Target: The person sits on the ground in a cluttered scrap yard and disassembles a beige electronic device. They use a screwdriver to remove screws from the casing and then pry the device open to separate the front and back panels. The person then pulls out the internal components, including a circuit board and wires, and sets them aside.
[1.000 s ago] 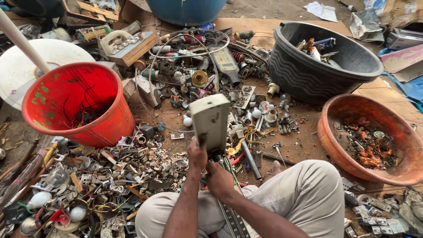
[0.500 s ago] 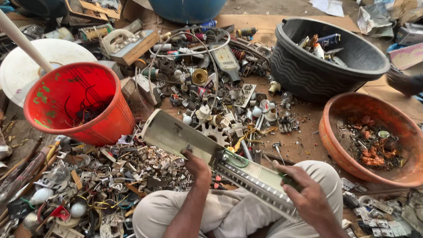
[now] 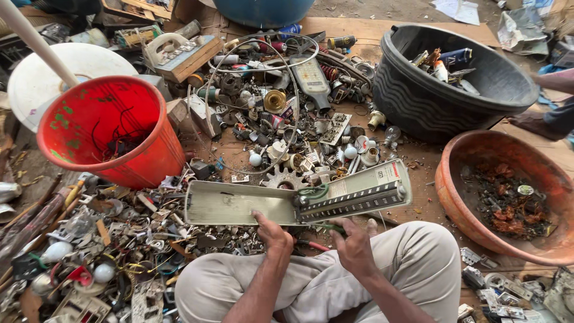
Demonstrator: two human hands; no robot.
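Observation:
I sit cross-legged on the ground and hold a long grey metal lamp housing point(image 3: 245, 206) level across my lap. Its right half is an opened section with ribbed fins and green wires point(image 3: 359, 194). My left hand point(image 3: 272, 232) grips the near edge at the middle of the housing. My right hand point(image 3: 353, 246) holds the near edge under the finned part. The housing lies left to right, just above the scrap pile.
A red plastic bucket point(image 3: 155, 155) lies tilted at the left. A black tub point(image 3: 418, 107) with scrap stands at the back right, a rusty orange basin point(image 3: 454, 209) at the right. Loose electrical scrap point(image 3: 287, 119) covers the ground. Another person's limb point(image 3: 553, 113) shows at the far right.
The housing was upright, then swung down. It now lies horizontal, and my right hand has moved in from its right end to the near edge.

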